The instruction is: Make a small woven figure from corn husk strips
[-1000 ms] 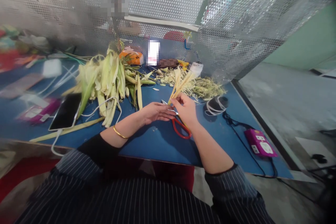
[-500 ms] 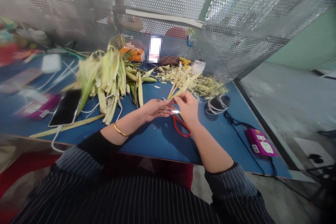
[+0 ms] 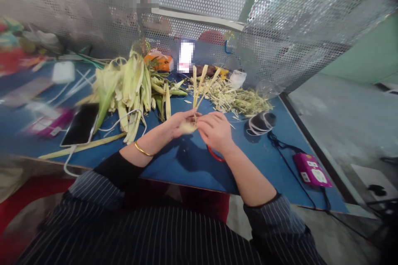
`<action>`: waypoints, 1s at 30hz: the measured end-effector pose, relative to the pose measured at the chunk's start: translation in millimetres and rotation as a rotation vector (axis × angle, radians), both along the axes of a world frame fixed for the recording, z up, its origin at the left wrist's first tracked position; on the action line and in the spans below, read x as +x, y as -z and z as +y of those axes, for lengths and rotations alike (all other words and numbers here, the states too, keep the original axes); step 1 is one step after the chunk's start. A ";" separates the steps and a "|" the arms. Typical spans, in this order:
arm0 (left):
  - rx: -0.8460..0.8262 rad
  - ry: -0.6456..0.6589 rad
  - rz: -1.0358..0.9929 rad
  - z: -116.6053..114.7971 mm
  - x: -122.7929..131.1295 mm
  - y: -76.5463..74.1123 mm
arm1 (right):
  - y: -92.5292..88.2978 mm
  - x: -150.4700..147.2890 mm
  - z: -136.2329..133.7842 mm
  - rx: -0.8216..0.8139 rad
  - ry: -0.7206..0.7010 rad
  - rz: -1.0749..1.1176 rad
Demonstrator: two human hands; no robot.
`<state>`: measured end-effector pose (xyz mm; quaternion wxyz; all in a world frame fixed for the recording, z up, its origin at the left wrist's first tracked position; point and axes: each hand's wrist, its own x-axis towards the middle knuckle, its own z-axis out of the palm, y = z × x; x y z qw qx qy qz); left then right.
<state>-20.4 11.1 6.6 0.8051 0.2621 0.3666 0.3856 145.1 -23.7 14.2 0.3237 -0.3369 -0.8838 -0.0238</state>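
One black-screened, white-edged rectangular phone (image 3: pixel 80 125) lay at nine o'clock from the hands on the blue tabletop (image 3: pixel 183 167), beside a heap of pale green, leafy husks (image 3: pixel 135 85) at ten. The left hand's (image 3: pixel 180 124) fingers gripped several narrow, straw-yellow husk strips (image 3: pixel 195 87) low down; these fanned up toward twelve o'clock. Against them the right hand's (image 3: pixel 215 130) fingers bent inward, their exact grip hidden. A red loop-shaped handle (image 3: pixel 214 156) showed at five o'clock, a dark, white-corded spool (image 3: pixel 262 124) at three.
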 end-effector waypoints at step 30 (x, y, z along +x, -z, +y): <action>0.075 0.012 -0.023 0.3 -9.3 -11.2 | 2.0 4.5 -0.2 0.251 0.065 0.104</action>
